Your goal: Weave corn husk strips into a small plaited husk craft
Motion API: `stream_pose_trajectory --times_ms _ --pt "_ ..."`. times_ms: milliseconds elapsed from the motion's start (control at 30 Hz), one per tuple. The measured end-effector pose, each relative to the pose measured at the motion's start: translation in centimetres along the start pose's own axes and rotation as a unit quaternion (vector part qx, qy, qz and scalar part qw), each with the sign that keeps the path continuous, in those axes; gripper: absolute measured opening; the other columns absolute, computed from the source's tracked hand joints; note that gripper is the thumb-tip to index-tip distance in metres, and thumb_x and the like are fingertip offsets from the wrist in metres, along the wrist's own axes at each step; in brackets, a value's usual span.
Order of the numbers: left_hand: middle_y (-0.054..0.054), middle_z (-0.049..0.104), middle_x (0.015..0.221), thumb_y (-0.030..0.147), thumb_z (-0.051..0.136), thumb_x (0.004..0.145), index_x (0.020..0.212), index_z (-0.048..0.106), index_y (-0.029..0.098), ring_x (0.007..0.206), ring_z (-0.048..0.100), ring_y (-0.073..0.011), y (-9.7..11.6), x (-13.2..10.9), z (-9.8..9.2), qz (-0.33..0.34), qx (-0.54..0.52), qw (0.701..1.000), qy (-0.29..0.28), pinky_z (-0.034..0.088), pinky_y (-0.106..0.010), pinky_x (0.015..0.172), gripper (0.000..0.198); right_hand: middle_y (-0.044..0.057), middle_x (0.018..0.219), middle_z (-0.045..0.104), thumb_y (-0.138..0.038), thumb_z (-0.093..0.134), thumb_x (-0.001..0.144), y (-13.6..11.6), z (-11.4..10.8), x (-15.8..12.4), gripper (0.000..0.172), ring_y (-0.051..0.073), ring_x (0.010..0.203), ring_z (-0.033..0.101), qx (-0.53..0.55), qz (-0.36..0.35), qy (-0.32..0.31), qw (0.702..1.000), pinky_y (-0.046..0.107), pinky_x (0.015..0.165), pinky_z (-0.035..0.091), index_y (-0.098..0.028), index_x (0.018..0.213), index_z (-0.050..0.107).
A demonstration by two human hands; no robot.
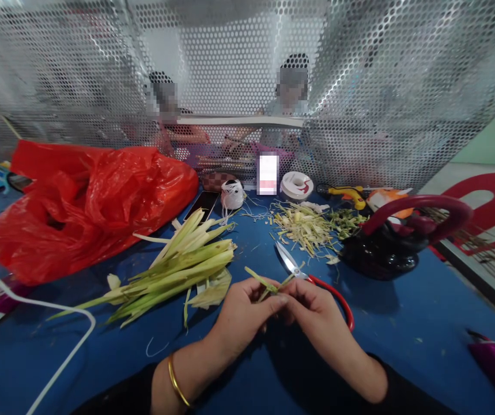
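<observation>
Nearest, a gold bangle circles the wrist of the left hand, whose fingers are closed in a pinch around a strip of leaf. The right hand, just beside it at 3 o'clock, is also closed in a pinch on the strip. The strip is just above the blue table, between the thumbs and fingertips. It is narrow and yellow-green, with one end poking out toward 11 o'clock and another length toward 1 o'clock; these cross near the left thumb. Fingers hide the rest, so I cannot tell whether it is one folded piece or several.

From the hands, scissors with red handles lie at 1 o'clock, partly behind the right hand. At 10 o'clock spreads a pile of leaves, long, ribbed and pale green to cream. Chopped scraps lie at 1 o'clock, with a black pot at 2 o'clock. Farther off are a red plastic bag at 10 o'clock and a white reel near 12 o'clock.
</observation>
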State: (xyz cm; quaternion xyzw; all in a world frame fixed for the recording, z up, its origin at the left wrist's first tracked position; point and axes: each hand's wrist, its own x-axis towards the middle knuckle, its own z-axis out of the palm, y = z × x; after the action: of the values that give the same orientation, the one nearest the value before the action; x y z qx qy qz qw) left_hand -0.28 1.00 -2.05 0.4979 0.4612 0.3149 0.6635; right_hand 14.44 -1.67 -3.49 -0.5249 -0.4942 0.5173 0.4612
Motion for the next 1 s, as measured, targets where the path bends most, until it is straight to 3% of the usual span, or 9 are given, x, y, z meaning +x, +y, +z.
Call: stream_pose_trajectory --times_ms 133,267,533,733,867,1000 --pt "0.005 0.051 0.053 0.047 0.064 0.075 0.081 0.062 0.014 0.041 0.044 -0.0083 -0.3 0.0 0.0 0.029 0.042 0.998 0.037 0.034 -0.021 0.041 0.033 -0.003 0.056 0.052 -0.037 0.059 0.082 -0.2 -0.1 -0.3 0.025 0.011 0.052 0.048 -0.059 -0.028 0.004 0.998 0.024 0.050 0.039 -0.018 0.066 0.057" --pt "0.007 0.045 0.048 0.047 0.058 0.081 0.076 0.058 0.015 0.042 0.040 -0.0081 -0.3 -0.1 0.0 0.045 0.067 0.996 0.035 0.030 -0.021 0.044 0.032 -0.004 0.054 0.048 -0.038 0.059 0.082 -0.8 -0.2 -0.5 0.027 0.011 0.050 0.044 -0.053 -0.020 -0.001 0.998 0.023 0.048 0.036 -0.019 0.064 0.054" --pt "0.007 0.046 0.047 0.046 0.055 0.085 0.074 0.053 0.017 0.045 0.038 -0.0080 -0.4 0.0 -0.1 0.045 0.031 0.997 0.052 0.030 -0.021 0.048 0.030 -0.004 0.054 0.050 -0.039 0.060 0.082 -1.1 -0.2 -0.6 0.026 0.011 0.050 0.046 -0.043 -0.013 -0.009 0.999 0.023 0.048 0.037 -0.019 0.065 0.056" --pt "0.004 0.053 0.060 0.047 0.061 0.082 0.075 0.057 0.016 0.052 0.046 -0.0084 0.3 0.3 -0.3 0.028 -0.034 0.999 0.003 0.037 -0.022 0.054 0.032 0.000 0.066 0.060 -0.039 0.062 0.085 -0.4 0.0 -0.3 0.024 0.014 0.062 0.054 -0.014 -0.035 -0.015 0.999 0.026 0.060 0.044 -0.018 0.073 0.063" --pt "0.002 0.058 0.064 0.043 0.056 0.085 0.090 0.062 0.015 0.052 0.049 -0.0088 0.0 0.4 -0.3 0.028 -0.044 0.998 -0.019 0.034 -0.022 0.052 0.029 0.003 0.075 0.064 -0.047 0.069 0.078 -0.6 -0.1 0.2 0.030 0.016 0.071 0.059 0.080 -0.015 0.045 0.996 0.028 0.067 0.047 -0.018 0.082 0.064" --pt "0.000 0.062 0.063 0.043 0.053 0.087 0.098 0.062 0.015 0.050 0.052 -0.0093 -0.2 0.3 -0.3 -0.003 -0.036 0.997 -0.071 0.033 -0.022 0.052 0.031 -0.001 0.067 0.060 -0.044 0.074 0.072 -1.2 -0.4 0.5 0.028 0.015 0.065 0.055 0.106 0.013 0.084 0.991 0.026 0.062 0.045 -0.019 0.070 0.063"
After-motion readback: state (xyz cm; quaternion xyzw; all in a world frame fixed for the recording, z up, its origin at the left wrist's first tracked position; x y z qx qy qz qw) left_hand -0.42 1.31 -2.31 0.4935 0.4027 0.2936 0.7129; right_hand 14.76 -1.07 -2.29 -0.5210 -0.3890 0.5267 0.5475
